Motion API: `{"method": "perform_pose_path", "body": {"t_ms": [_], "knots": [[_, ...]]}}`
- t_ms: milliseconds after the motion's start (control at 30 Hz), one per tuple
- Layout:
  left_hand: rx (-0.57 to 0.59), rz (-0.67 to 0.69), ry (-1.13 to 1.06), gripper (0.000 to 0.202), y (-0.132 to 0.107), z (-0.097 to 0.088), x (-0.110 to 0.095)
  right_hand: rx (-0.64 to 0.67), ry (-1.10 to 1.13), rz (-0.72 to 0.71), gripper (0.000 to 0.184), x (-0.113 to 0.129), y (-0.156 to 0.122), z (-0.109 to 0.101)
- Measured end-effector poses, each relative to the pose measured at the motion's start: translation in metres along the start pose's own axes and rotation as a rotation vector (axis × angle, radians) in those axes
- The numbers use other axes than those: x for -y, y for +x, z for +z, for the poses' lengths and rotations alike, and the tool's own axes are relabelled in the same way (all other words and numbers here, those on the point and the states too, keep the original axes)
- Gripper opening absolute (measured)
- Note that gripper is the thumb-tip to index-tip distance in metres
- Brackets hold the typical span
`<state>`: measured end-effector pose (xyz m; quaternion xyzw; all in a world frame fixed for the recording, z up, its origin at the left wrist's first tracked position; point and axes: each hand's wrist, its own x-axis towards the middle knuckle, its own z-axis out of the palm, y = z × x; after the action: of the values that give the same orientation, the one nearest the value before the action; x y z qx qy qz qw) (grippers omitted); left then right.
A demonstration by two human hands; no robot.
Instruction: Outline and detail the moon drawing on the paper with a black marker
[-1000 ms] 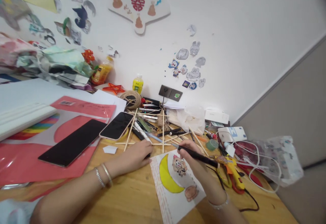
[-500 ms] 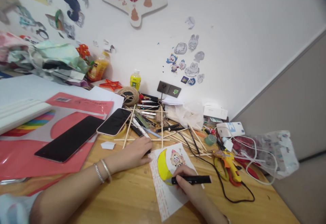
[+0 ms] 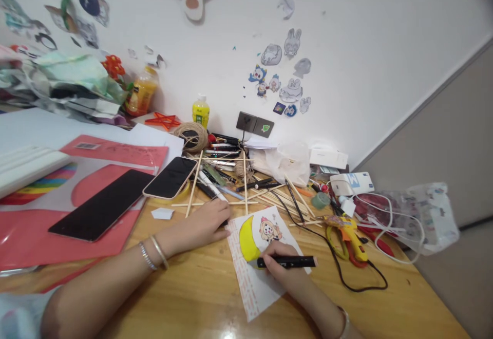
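Note:
My right hand point(image 3: 283, 264) grips a black marker point(image 3: 296, 261) lying nearly level, its tip end against the lower part of a yellow crescent moon point(image 3: 248, 239). The moon is coloured on a white sheet of paper point(image 3: 265, 295) with reddish print along its left side. Above my right hand, the sheet also carries a small cartoon figure point(image 3: 270, 230) with a pink top. My left hand point(image 3: 211, 220) rests at the paper's upper left corner, fingers curled over a dark object that is mostly hidden. Bracelets circle both wrists.
Thin wooden sticks point(image 3: 245, 182) are joined into a frame behind the paper, with several markers and a twine roll point(image 3: 190, 136) beyond. Two dark-screened devices, a phone point(image 3: 170, 177) among them, lie left. A yellow glue gun point(image 3: 348, 239) with black cord lies right.
The view has tilted down slightly, so the wall and table sit higher in the picture. My right hand keeps the marker at the moon's lower end; my left hand stays put.

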<state>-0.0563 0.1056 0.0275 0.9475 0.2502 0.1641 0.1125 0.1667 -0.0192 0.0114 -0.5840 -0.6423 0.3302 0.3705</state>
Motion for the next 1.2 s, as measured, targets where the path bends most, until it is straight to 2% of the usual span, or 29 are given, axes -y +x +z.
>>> {"method": "perform_pose_path", "body": {"t_ms": [300, 967, 1200], "knots": [[-0.009, 0.018, -0.012, 0.014, -0.001, 0.0011, 0.0015, 0.016, 0.087, 0.03, 0.021, 0.0018, 0.0009, 0.0005], [0.007, 0.016, -0.007, 0.014, 0.0001, -0.0017, -0.0009, -0.004, 0.104, 0.027, 0.022, 0.0042, 0.0003, 0.0007], [0.015, 0.005, -0.015, 0.016, -0.0003, -0.0015, -0.0006, 0.011, 0.134, 0.067, 0.02, 0.0056, 0.0004, 0.0008]]}}
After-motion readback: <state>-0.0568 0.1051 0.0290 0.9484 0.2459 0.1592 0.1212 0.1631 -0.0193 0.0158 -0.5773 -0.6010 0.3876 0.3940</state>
